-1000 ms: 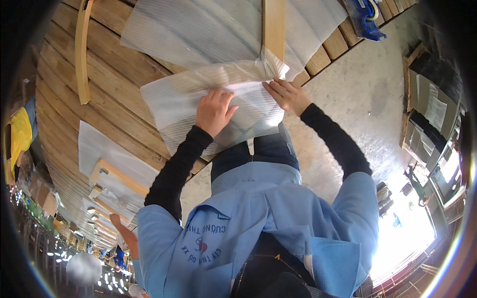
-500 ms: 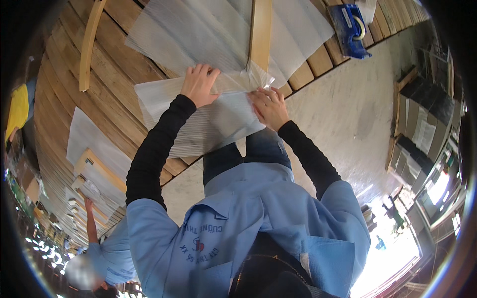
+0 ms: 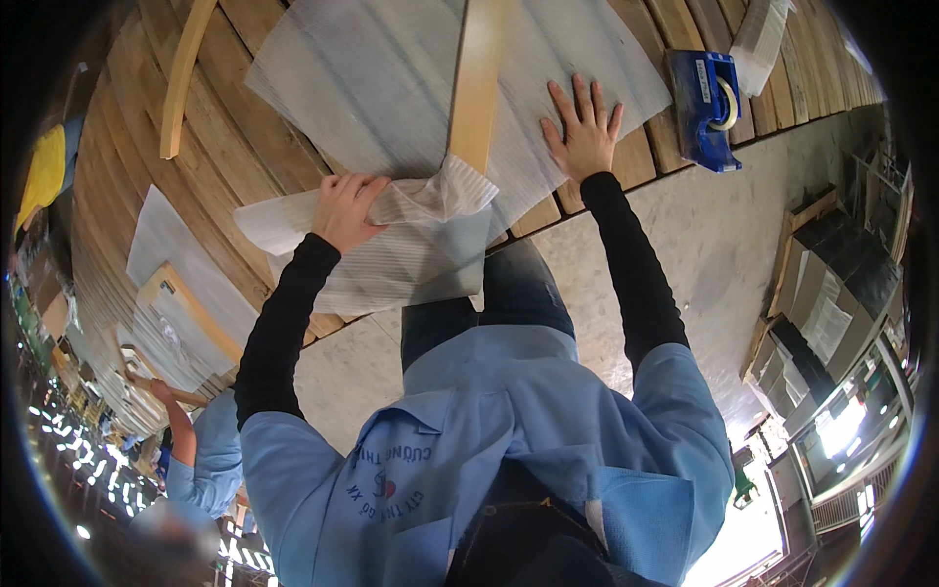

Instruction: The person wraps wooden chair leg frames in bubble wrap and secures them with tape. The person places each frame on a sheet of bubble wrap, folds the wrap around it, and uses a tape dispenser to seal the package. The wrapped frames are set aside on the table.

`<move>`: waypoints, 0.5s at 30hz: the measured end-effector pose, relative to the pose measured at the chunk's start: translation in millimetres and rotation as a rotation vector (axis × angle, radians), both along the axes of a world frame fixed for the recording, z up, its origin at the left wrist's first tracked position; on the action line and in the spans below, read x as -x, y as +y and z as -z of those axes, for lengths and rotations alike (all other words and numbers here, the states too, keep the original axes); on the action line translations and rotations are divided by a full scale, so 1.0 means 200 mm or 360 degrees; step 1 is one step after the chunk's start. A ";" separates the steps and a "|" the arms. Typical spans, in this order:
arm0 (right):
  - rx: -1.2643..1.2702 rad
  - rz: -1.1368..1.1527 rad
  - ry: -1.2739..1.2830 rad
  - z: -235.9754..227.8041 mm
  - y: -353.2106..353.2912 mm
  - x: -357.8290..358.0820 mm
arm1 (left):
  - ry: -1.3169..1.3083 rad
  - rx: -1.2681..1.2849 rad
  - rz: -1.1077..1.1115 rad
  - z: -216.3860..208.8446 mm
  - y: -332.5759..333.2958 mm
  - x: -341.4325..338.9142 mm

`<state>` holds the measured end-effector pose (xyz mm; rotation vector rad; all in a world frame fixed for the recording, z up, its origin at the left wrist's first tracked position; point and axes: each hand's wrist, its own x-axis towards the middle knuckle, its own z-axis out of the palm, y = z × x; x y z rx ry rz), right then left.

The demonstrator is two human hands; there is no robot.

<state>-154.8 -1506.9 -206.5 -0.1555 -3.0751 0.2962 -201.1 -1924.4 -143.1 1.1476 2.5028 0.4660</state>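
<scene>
A light wooden bar runs away from me, its near end wrapped in a folded flap of a translucent white foam sheet. My left hand grips the folded foam left of the bar, fingers together and bent over it; the thumb side is partly hidden. On the right, my right hand lies with spread fingers on another foam sheet, which extends beneath the bar. Nothing is held in it.
A blue tape dispenser stands at the table's right edge, beside a white wrapped bundle. Another wooden bar lies at the far left on the slatted wooden table. A co-worker's arm reaches over wooden parts at lower left.
My right hand has left the wrapped end and moved away and right onto the far sheet, spreading open. My left hand has shifted left and nearer; the bar's near end has also moved left.
</scene>
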 end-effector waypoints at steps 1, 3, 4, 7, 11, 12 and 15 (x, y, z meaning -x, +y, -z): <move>0.0002 -0.0009 0.0003 0.00 0.00 0.00 | -0.0017 0.0010 -0.0026 0.01 -0.03 -0.01; 0.0006 -0.0010 0.0013 0.00 0.01 0.01 | -0.0026 -0.0025 -0.0111 0.06 -0.05 -0.01; 0.0008 -0.0002 0.0020 0.01 0.01 0.00 | -0.0032 -0.0048 -0.0153 0.07 -0.06 -0.01; -0.0041 0.0073 0.0124 -0.03 -0.02 -0.01 | 0.0025 -0.0126 -0.0271 0.08 -0.05 -0.01; -0.0055 0.0587 0.0594 -0.12 -0.15 0.04 | -0.0048 -0.0064 -0.0290 0.11 -0.09 -0.05; -0.0037 0.0757 0.0678 -0.11 -0.19 0.09 | 0.0000 -0.0062 -0.0257 0.11 -0.10 -0.04; 0.0247 0.0635 0.0811 -0.18 -0.37 0.29 | 0.0106 -0.0126 -0.0227 0.11 -0.13 -0.02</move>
